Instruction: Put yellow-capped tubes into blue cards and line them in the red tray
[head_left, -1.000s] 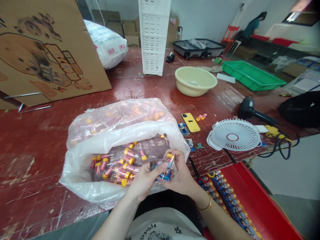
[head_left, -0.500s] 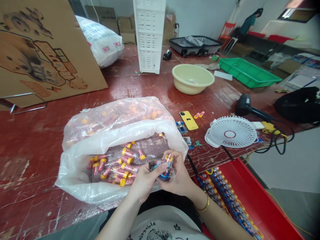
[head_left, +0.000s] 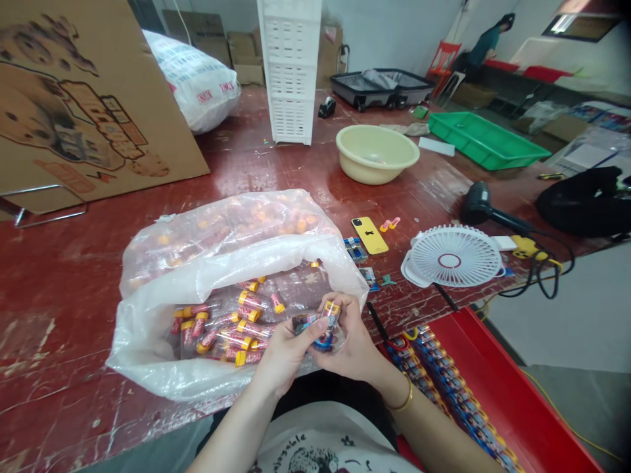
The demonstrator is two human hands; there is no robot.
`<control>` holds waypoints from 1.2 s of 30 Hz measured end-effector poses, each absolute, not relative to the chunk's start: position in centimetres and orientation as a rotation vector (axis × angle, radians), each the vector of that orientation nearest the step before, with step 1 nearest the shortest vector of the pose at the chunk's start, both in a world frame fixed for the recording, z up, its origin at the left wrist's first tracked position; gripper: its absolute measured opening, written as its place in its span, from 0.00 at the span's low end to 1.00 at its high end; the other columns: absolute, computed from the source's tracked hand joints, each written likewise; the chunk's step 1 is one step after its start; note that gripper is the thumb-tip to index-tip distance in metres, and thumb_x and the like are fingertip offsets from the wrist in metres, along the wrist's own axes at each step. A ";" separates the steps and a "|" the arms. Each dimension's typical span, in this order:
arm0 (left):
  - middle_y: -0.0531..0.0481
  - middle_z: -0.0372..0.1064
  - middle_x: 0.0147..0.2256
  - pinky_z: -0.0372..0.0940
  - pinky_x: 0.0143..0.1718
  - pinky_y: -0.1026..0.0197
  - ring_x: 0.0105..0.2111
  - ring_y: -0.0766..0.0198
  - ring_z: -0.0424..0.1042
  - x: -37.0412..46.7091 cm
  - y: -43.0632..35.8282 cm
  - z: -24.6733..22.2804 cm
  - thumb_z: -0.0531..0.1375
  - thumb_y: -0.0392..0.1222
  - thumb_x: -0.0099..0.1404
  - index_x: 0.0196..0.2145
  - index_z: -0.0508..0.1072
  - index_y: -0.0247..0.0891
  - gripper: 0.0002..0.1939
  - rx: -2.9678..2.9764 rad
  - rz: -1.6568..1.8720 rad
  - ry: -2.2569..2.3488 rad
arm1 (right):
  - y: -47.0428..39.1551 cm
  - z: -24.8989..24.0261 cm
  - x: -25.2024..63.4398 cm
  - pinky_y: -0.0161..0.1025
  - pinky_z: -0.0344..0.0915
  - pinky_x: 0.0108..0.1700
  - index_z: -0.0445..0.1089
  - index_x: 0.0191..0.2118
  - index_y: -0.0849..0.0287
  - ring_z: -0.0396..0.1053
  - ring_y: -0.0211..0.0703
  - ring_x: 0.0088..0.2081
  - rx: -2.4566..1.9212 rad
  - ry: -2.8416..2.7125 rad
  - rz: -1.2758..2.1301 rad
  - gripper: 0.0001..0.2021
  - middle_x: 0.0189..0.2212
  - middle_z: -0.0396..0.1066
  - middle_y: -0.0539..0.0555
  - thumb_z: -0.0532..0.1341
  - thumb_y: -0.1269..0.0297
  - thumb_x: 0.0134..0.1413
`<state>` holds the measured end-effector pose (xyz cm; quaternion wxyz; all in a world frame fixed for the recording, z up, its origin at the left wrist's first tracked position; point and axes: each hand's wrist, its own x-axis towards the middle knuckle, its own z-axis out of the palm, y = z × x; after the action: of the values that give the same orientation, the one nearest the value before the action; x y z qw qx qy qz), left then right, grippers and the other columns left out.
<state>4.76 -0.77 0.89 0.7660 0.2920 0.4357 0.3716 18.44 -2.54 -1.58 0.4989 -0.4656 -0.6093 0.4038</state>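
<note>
Both hands are closed around a small clear plastic package with blue printing, at the front right edge of the plastic bag. A clear tube with a yellow end shows at the package's top, between my fingers. My left hand pinches it from the left, thumb on its front. From the right, my right hand wraps round it, partly hiding it. The translucent bag lies with its mouth open. Inside are several clear tubes with yellow caps and red-and-white contents.
Right of the bag lie a yellow phone, small blue packets and a white fan. Rows of blue packages fill part of a red tray below. Farther back stand a cream basin and a green tray.
The view has shifted slightly, so the scene sits a little farther left. Both hands keep their hold on the package, with only slight finger movement.
</note>
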 end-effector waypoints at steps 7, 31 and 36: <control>0.48 0.79 0.32 0.66 0.41 0.62 0.34 0.59 0.75 5.9 -0.7 1.0 0.68 0.48 0.53 0.36 0.79 0.35 0.15 0.790 0.710 1.035 | -3.9 -0.3 20.7 0.44 0.63 0.49 0.53 0.43 0.53 0.62 0.48 0.46 -1.342 -1.592 0.634 0.31 0.43 0.58 0.54 0.71 0.64 0.33; 0.46 0.79 0.36 0.72 0.27 0.62 0.32 0.57 0.78 5.7 -0.1 0.6 0.72 0.46 0.47 0.41 0.76 0.38 0.23 0.519 0.615 1.221 | -8.9 -17.6 42.7 0.52 0.57 0.48 0.57 0.45 0.59 0.57 0.62 0.52 -2.559 -0.795 0.242 0.32 0.47 0.60 0.63 0.69 0.57 0.31; 0.45 0.80 0.36 0.71 0.32 0.61 0.32 0.57 0.78 4.6 0.3 -0.2 0.72 0.45 0.46 0.39 0.78 0.36 0.21 0.499 0.672 1.160 | -9.3 -11.2 35.6 0.53 0.56 0.53 0.57 0.43 0.58 0.61 0.54 0.51 -2.133 -1.064 -0.051 0.16 0.46 0.61 0.61 0.61 0.59 0.50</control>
<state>4.65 0.34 -0.19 0.7550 0.2289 0.5317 0.3079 35.58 -9.28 -11.22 0.3697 -0.8313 -0.4145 -0.0198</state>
